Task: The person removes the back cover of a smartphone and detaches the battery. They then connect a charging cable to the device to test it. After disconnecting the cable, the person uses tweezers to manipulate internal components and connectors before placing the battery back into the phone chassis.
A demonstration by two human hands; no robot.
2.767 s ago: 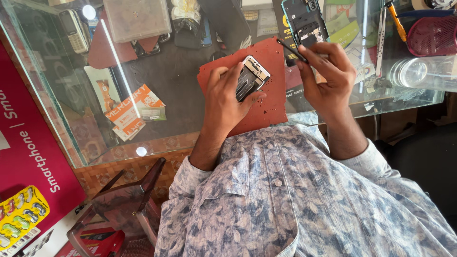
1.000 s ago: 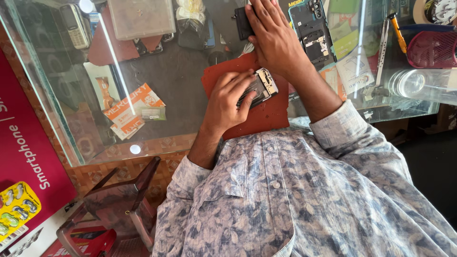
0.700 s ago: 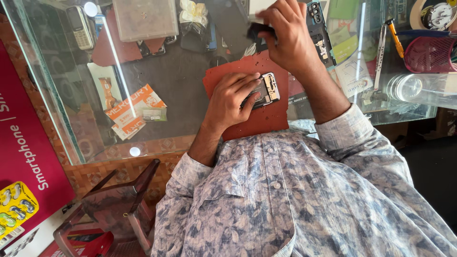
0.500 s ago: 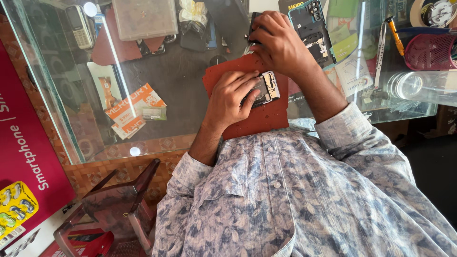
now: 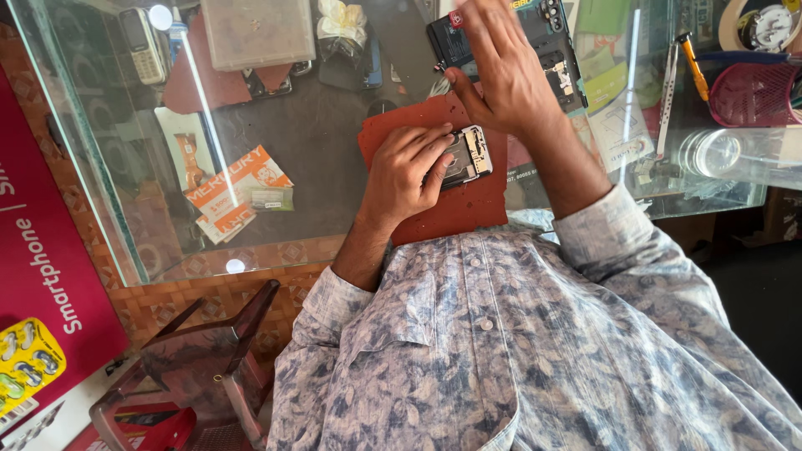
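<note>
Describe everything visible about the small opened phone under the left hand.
The opened phone is a small handset lying with its back cover off, showing a silvery metal frame, grey inner plates and a pale strip of board along its right edge. It rests tilted on the red-brown mat on the glass counter. The left hand covers its left half, fingers curled over the top. The right hand hovers above, not touching it.

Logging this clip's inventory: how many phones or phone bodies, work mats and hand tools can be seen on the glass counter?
Phones or phone bodies: 3 (opened phone under the left hand; black phone body by the right hand; keypad phone)
Red mats: 1
Screwdrivers: 1
Tweezers: 1
Total: 6
</note>
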